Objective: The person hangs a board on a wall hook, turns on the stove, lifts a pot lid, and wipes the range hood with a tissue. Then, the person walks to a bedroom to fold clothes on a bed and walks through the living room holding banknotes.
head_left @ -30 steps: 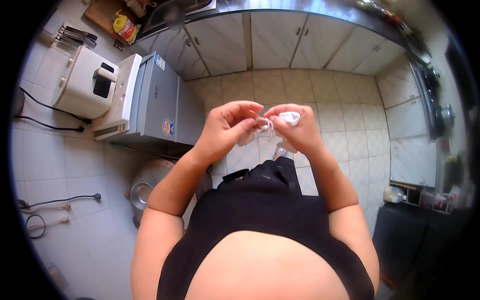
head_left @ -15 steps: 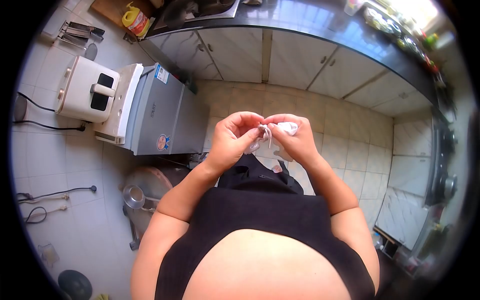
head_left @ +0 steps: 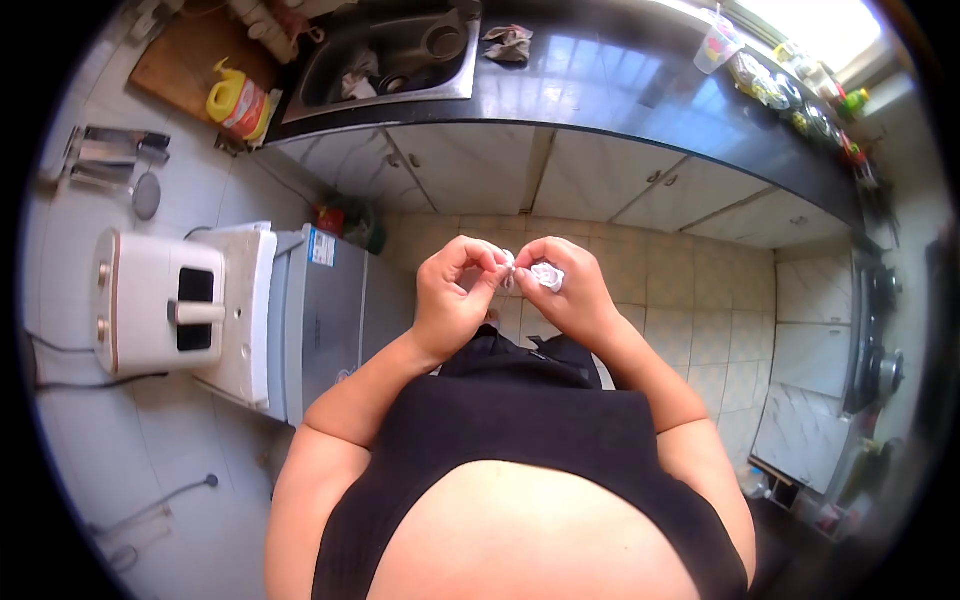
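A small, crumpled white plastic bag [head_left: 547, 277] is held between my two hands, in front of my dark top. My left hand [head_left: 452, 292] pinches its twisted end between thumb and fingertips. My right hand [head_left: 577, 292] has thumb and fingers closed on the bag, and a bunched part bulges out over the thumb. The fingertips of both hands almost meet at the twisted part. Whether there is a knot there is too small to tell.
A grey refrigerator [head_left: 335, 310] with an air fryer [head_left: 160, 300] on top stands to the left. Ahead runs a dark counter [head_left: 600, 85] with a sink [head_left: 375, 103], a cloth [head_left: 508, 43] and a yellow bottle [head_left: 238, 103]. A stove [head_left: 880, 330] is at the right.
The view has tilted up, showing more of the sink and counter. Both hands have moved slightly left in view, still gripping the bag, which now looks more tightly bunched.
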{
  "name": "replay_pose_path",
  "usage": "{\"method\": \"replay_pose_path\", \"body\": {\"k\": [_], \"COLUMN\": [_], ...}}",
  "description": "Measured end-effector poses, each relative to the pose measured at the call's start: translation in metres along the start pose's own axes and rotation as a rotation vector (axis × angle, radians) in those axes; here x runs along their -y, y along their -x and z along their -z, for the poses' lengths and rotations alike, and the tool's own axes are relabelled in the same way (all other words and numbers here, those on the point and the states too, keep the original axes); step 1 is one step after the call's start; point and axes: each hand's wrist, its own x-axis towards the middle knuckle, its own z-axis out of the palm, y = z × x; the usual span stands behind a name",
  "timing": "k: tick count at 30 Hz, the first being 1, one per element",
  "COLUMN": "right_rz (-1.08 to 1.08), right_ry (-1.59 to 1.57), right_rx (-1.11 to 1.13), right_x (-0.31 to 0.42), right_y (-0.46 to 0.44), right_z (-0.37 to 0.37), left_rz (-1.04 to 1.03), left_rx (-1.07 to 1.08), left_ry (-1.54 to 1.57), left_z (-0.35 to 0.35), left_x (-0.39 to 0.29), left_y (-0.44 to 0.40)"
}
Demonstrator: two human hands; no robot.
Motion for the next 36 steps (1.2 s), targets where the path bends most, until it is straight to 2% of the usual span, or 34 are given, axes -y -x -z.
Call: {"method": "replay_pose_path", "body": {"k": [2,5,8,12,22,30,36], "right_rz": [-0.010,-0.011,-0.046,-0.063,-0.100,-0.107,-0.122], "right_ry": [0.020,0.111,0.167,0.225,0.291,0.263,0.121], "right_rx": [0.002,-0.038,-0.081,-0.127,-0.203,-0.200,-0.187], "right_x": [-0.008,-0.016,-0.020,-0.025,-0.042,-0.042,-0.037], "right_y": [-0.007,-0.012,-0.009,-0.004,0.020,0.022,0.019], "right_z": [0.003,0.014,0.029,0.053,0.092,0.099,0.104], "left_rz": [0.022,-0.032,-0.372,-0.528,-0.594,-0.613,-0.650], "left_rx": [0.039,0.164,0.254,0.285,0.406,0.379,0.329], "left_ry": [0.053,-0.218,-0.489,-0.554,-0.656,-0.725,-0.651], "left_z": [0.001,-0.004,-0.021,-0.049,-0.100,-0.109,-0.110], "left_x": [0.006,0.009,0.007,0.009,0.014,0.021,0.023], "left_y": [-0.015,-0.035,-0.053,-0.063,-0.068,-0.063,-0.065]}}
